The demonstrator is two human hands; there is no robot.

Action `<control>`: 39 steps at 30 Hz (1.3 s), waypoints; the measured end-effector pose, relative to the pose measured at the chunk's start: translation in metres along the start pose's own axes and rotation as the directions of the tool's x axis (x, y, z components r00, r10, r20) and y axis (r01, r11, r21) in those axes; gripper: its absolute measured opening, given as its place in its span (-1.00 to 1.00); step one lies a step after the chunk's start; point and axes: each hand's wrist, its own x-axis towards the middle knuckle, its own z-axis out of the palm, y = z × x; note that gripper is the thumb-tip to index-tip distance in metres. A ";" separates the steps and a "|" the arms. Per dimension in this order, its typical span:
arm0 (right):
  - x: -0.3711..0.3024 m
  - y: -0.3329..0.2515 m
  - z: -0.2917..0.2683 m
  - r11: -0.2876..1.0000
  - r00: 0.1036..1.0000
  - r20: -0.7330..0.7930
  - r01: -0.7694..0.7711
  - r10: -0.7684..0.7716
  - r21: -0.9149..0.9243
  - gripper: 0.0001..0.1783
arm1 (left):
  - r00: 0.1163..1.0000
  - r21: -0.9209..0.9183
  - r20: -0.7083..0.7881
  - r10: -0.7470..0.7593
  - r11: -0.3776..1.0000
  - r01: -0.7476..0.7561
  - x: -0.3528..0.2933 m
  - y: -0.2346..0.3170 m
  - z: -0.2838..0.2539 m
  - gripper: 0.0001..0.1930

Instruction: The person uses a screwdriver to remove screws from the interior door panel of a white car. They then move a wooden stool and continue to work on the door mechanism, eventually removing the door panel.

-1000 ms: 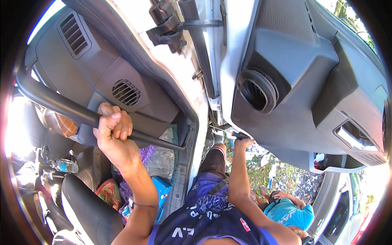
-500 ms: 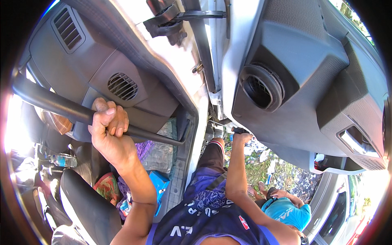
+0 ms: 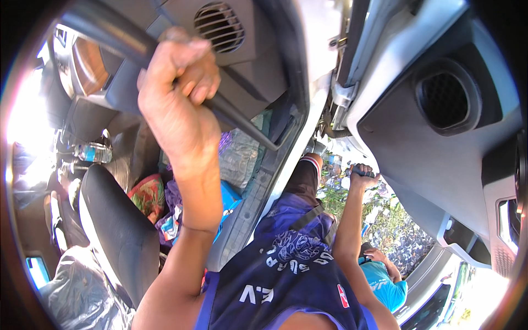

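My left hand (image 3: 184,82) is raised and slightly blurred, its fingers curled round a thick black grab bar (image 3: 242,122) that slants across the vehicle's door opening. Low beside the open door, my right hand (image 3: 366,179) is closed round a black-handled tool (image 3: 361,169). Its working end cannot be made out. The grey door panel (image 3: 418,159), with a round black speaker ring (image 3: 451,96), stands to the right of that hand. Left of it runs the pale door frame (image 3: 300,170), and my leg (image 3: 302,179) is beside the sill.
A dark seat (image 3: 115,231) is at left, with a clear bottle (image 3: 93,153) beyond it. Bags and cloth (image 3: 148,195) lie in the footwell. Behind my right arm, another person in a turquoise shirt (image 3: 382,286) is low near a pale vehicle (image 3: 429,297). Grass and litter (image 3: 396,236) cover the ground.
The view has shifted, and my left hand looks larger, still on the bar. My right hand has drawn back from the door hinge gap, where the tool's thin shaft pointed before.
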 end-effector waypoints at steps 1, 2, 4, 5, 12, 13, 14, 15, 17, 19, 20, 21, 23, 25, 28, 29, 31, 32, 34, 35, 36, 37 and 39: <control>-0.010 0.000 -0.004 0.990 0.989 0.093 -0.109 0.118 -0.090 -0.43 | 1.000 0.005 -0.012 0.018 1.000 -0.017 -0.001 -0.001 -0.003 -0.79; -0.023 0.001 -0.012 0.960 0.956 0.176 -0.200 0.235 -0.194 -0.47 | 1.000 0.040 -0.019 0.021 0.999 -0.020 -0.003 0.000 -0.006 -0.78; -0.078 0.037 0.016 0.728 0.962 0.057 -0.162 0.266 -0.666 -0.58 | 0.999 0.106 -0.034 0.030 0.994 -0.026 -0.006 0.001 -0.011 -0.74; -0.078 0.044 0.012 0.483 0.869 0.356 0.161 0.345 -0.861 -0.63 | 1.000 0.092 -0.018 0.022 0.996 -0.020 -0.004 0.001 -0.008 -0.75; -0.214 0.181 0.060 -0.251 0.343 0.261 0.910 0.902 -0.331 -0.75 | 0.999 0.017 -0.023 0.031 0.999 -0.031 -0.003 -0.001 -0.013 -0.78; -0.215 0.200 0.046 -0.265 0.331 0.303 0.934 0.894 -0.239 -0.74 | 1.000 0.012 -0.020 0.024 1.000 -0.024 -0.003 0.000 -0.009 -0.78; -0.215 0.215 0.031 -0.280 0.314 0.341 0.949 0.886 -0.147 -0.74 | 1.000 0.010 -0.017 0.015 1.000 -0.015 -0.003 0.000 -0.007 -0.77; -0.220 0.223 0.025 -0.280 0.304 0.305 0.952 0.902 -0.122 -0.74 | 0.999 0.007 -0.033 -0.004 1.000 0.004 -0.003 -0.003 -0.008 -0.78; -0.230 0.233 0.020 -0.278 0.285 0.242 0.958 0.927 -0.064 -0.75 | 0.998 -0.006 -0.056 -0.032 0.999 0.031 -0.003 -0.004 -0.010 -0.79; -0.224 0.242 0.007 -0.246 0.245 0.204 0.969 0.948 -0.021 -0.74 | 0.991 -0.032 -0.122 -0.045 0.999 0.042 -0.004 -0.002 -0.006 -0.80; -0.221 0.244 0.005 -0.258 0.259 0.186 0.966 0.948 -0.029 -0.73 | 0.988 -0.054 -0.147 -0.052 0.998 0.044 -0.005 -0.003 -0.005 -0.80; -0.222 0.244 0.005 -0.262 0.265 0.169 0.964 0.950 -0.037 -0.71 | 0.994 -0.054 -0.081 -0.069 0.996 0.065 -0.004 0.001 -0.010 -0.81; -0.224 0.242 0.007 -0.219 0.218 0.150 0.976 0.965 -0.005 -0.72 | 0.990 -0.031 -0.127 -0.054 0.998 0.051 -0.005 0.001 -0.010 -0.80; -0.218 0.238 0.012 -0.116 0.129 0.172 0.989 0.977 -0.088 -0.77 | 0.993 -0.015 -0.106 -0.051 0.999 0.050 -0.004 0.004 -0.004 -0.78; -0.229 0.208 0.050 -0.040 0.092 0.286 0.983 0.954 -0.181 -0.79 | 0.993 -0.009 -0.102 -0.063 0.998 0.062 -0.005 0.004 -0.001 -0.74; -0.230 0.197 0.068 -0.016 0.093 0.277 0.963 0.956 -0.268 -0.77 | 0.994 -0.039 -0.091 -0.066 0.997 0.063 -0.005 0.004 0.000 -0.76; -0.227 0.169 0.105 0.040 0.075 0.253 0.906 0.964 -0.421 -0.74 | 0.996 -0.075 -0.064 -0.065 0.995 0.060 -0.004 0.004 -0.002 -0.78; -0.231 0.150 0.128 0.061 0.063 0.239 0.877 0.969 -0.478 -0.73 | 0.995 -0.080 -0.071 -0.067 0.995 0.062 -0.003 0.005 -0.003 -0.79; -0.228 0.119 0.162 0.062 0.097 0.252 0.829 0.963 -0.556 -0.73 | 0.994 -0.090 -0.081 -0.079 0.993 0.072 -0.005 0.003 0.000 -0.80; -0.224 0.107 0.173 0.047 0.143 0.278 0.815 0.950 -0.578 -0.74 | 0.994 -0.090 -0.074 -0.077 0.993 0.070 -0.006 0.005 0.001 -0.80; -0.224 0.100 0.182 0.033 0.182 0.294 0.798 0.938 -0.601 -0.75 | 0.995 -0.087 -0.067 -0.071 0.994 0.065 -0.006 0.007 -0.001 -0.80; -0.225 0.095 0.191 0.003 0.238 0.319 0.797 0.917 -0.604 -0.75 | 0.996 -0.087 -0.062 -0.064 0.994 0.059 -0.007 0.006 -0.003 -0.80; -0.227 0.088 0.206 -0.052 0.344 0.366 0.787 0.864 -0.615 -0.75 | 0.997 -0.090 -0.054 -0.053 0.995 0.049 -0.009 0.006 -0.005 -0.80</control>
